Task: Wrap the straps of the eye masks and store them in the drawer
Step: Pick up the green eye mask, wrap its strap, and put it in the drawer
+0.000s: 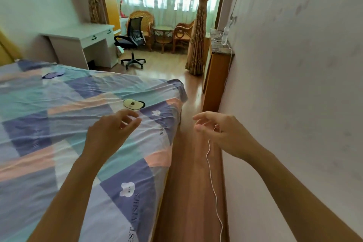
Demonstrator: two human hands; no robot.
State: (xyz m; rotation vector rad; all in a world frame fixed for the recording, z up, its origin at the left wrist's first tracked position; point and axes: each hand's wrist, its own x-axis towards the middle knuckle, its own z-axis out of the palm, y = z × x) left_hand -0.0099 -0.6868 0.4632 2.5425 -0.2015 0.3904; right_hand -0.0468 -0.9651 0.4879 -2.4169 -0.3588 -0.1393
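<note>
- A left hand (114, 129) is hovering above the patchwork bedsheet (59, 124), fingers loosely curled and holding nothing.
- A yellow eye mask (134, 104) is lying flat on the sheet just beyond that hand.
- A purple eye mask (52, 74) is lying well apart from it, near the bed's far edge.
- A right hand (218, 129) is hanging over the wooden floor (188, 163) beside the wall, fingers relaxed, with a thin white cord (213, 186) trailing down from it.
- A white desk (82, 41) and a black office chair (131, 39) are standing beyond the bed.

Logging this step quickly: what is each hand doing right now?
Left hand: open, fingers loosely curled, holding nothing, over the bed.
Right hand: open, holding nothing; a thin white cord hangs by it.
</note>
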